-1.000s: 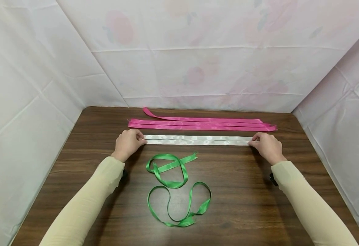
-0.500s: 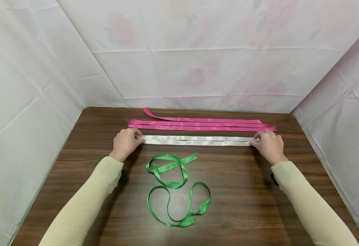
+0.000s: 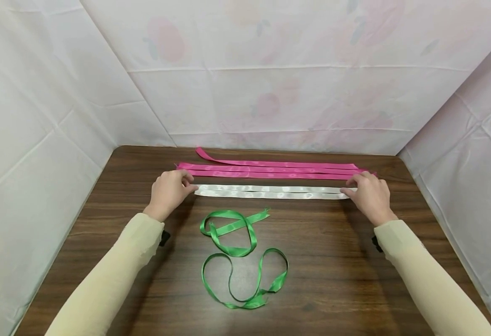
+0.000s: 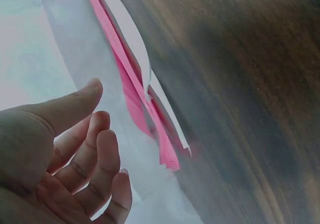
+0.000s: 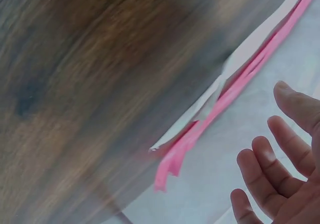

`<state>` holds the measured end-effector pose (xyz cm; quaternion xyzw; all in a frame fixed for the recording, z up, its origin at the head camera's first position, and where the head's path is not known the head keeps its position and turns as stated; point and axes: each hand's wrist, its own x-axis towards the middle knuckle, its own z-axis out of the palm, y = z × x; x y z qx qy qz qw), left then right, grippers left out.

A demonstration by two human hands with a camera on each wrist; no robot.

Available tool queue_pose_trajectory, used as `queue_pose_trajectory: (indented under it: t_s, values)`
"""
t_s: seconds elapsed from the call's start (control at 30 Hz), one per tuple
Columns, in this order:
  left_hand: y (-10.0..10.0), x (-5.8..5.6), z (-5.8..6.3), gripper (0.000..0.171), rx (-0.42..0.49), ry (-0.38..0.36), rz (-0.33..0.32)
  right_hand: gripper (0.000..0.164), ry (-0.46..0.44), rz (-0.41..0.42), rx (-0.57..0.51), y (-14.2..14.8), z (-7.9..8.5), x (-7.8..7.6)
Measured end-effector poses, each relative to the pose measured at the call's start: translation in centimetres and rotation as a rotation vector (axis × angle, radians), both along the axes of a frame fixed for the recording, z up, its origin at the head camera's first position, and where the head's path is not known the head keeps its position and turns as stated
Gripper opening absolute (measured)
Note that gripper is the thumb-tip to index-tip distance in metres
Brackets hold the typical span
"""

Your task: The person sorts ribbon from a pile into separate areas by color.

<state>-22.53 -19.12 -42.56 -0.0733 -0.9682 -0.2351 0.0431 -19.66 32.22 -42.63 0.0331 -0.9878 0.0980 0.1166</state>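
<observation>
A white satin ribbon (image 3: pixel 270 192) lies straight in two parallel strips across the table. My left hand (image 3: pixel 169 191) is at its left end, thumb and fingers spread apart; the left wrist view shows this hand (image 4: pixel 75 154) holding nothing. At the right end, my right hand (image 3: pixel 369 195) also has its fingers parted, thumb over the ribbon's end in the head view. Nothing is between the fingers of this hand (image 5: pixel 285 169) in the right wrist view. Just behind the white strips runs a pink ribbon (image 3: pixel 270 173) in several rows, its far-left tip curling back.
Two green ribbons lie loosely in front: a looped one (image 3: pixel 234 252) and a wavy one (image 3: pixel 254 303) nearer the person. The dark wooden table (image 3: pixel 321 289) is bordered by white cloth walls (image 3: pixel 270 93) at the back and sides.
Both hands have let go of the white ribbon's ends and drawn slightly outward, their fingers parting. The white ribbon stays flat, and the pink and green ribbons have not moved.
</observation>
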Motion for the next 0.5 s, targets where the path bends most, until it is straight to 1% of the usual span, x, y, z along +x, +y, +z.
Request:
queue_pose_trajectory:
  t_s: [0.13,0.33,0.5]
  values:
    - [0.0,0.3,0.3,0.025,0.0,0.006,-0.007,0.027,0.013,0.009,-0.017,-0.7,0.6,0.3]
    - [0.3,1.1,0.7,0.024,0.003,0.016,-0.034,0.024,0.057,0.02,-0.066,-1.3,1.3,0.8]
    - [0.3,2.1,0.5,0.023,0.013,0.026,-0.063,0.024,0.044,0.012,-0.106,-1.7,1.6,1.3]
